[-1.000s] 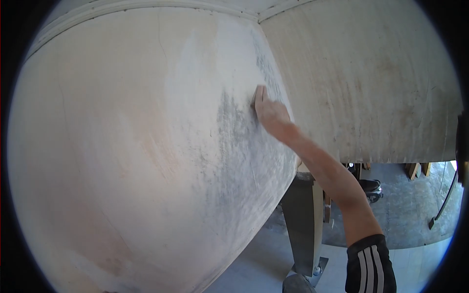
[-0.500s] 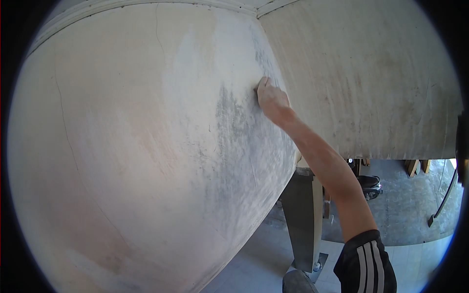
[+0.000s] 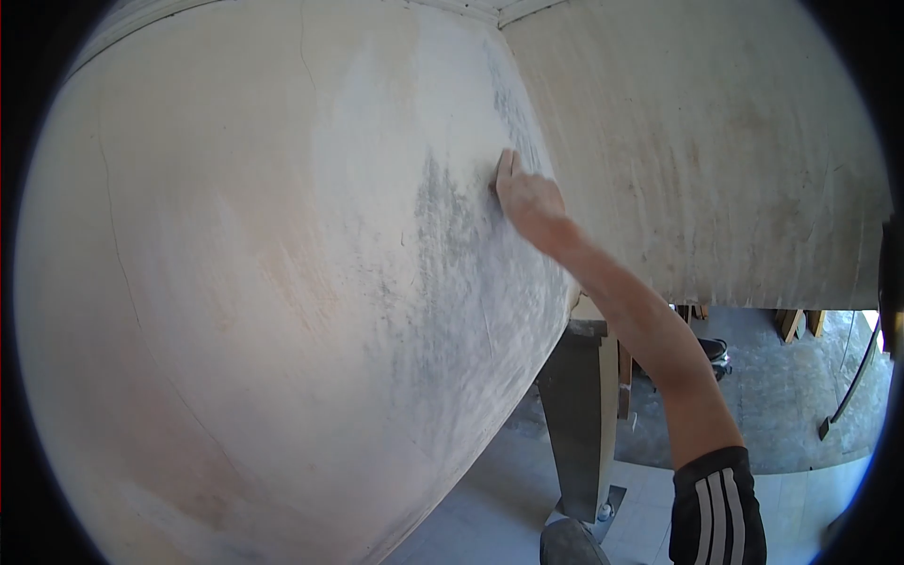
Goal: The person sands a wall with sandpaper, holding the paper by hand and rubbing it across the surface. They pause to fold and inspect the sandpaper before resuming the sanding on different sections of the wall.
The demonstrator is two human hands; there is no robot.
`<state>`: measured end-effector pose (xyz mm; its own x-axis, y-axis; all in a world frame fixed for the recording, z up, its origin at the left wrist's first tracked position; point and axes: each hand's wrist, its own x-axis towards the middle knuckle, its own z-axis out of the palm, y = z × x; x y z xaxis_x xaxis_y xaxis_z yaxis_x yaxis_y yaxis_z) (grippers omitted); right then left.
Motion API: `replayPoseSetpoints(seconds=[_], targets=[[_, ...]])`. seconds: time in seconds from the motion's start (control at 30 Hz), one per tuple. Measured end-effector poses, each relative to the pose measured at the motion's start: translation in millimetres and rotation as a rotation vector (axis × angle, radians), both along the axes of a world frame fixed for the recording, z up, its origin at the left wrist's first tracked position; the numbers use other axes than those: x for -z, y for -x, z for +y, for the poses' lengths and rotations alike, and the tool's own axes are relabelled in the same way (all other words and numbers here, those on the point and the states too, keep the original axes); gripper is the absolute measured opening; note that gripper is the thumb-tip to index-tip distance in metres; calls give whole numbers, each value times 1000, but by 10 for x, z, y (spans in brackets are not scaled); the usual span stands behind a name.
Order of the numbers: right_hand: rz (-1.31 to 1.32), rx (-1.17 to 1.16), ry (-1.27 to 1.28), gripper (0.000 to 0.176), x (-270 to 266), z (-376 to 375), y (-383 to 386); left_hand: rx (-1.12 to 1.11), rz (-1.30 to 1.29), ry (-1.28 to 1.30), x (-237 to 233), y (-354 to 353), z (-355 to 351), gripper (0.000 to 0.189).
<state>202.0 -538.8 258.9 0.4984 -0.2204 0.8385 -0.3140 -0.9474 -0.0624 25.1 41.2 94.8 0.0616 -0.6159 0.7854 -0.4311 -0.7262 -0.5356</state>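
My right hand [image 3: 529, 200] is raised against the pale plastered wall [image 3: 282, 207], close to the inner corner. Its fingers are curled and pressed together at the surface. A thin dark edge shows beside the fingertips, but whatever they hold is mostly hidden. Around and below the hand the wall carries dark grey smudges [image 3: 443, 212] and whitish streaks. My arm reaches up from the lower right in a black sleeve [image 3: 718, 504] with pale stripes. My left hand is out of view.
A second stained wall surface [image 3: 716, 160] meets the first at the corner. Far below are a grey pillar [image 3: 576, 424], a tiled floor [image 3: 734, 499], part of a dark vehicle [image 3: 718, 353] and wooden pieces [image 3: 800, 323]. A grey rounded shape [image 3: 570, 544] sits at the bottom edge.
My right hand stays at nearly the same spot on the wall, its wrist slightly lower. The elbow and sleeve have shifted a little right, and the view has moved slightly.
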Motion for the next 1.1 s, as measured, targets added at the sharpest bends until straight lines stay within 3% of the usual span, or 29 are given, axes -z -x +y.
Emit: replayPoseSetpoints(seconds=[0.03,0.1,0.17,0.23,0.37,0.47,0.5,0.6,0.73,0.77,0.9,1.0,1.03,1.07,1.1], targets=[[-4,-46,-109,60,-80,-76,-40,-8,15,7,8,14,1,25],[-38,105,-4,62,-8,-4,-196,-21,11,5,11,39,0,24],[139,85,-18,65,174,580,210,-2,7,12,29,32,0,24],[311,95,-9,70,206,711,317,49,6,9,14,-6,14,23],[97,122,8,70,145,465,109,-7,16,2,15,35,9,24],[143,170,40,74,448,902,216,-16,34,8,57,44,47,24],[344,101,16,75,400,1019,492,-15,31,13,53,48,36,23],[125,49,-9,70,330,617,309,9,50,19,24,70,24,23],[216,49,-65,69,511,867,334,21,55,44,77,84,51,23],[260,95,83,71,647,999,431,20,48,47,80,74,54,23],[-16,-2,61,71,377,459,218,9,97,38,66,104,65,24],[104,65,-38,76,406,753,239,-13,106,65,120,122,68,24],[119,133,101,76,537,909,283,-22,106,75,143,123,63,25],[245,16,71,76,503,1045,562,-22,97,89,149,108,62,26],[199,14,69,75,468,997,515,-23,96,100,156,90,62,26]])
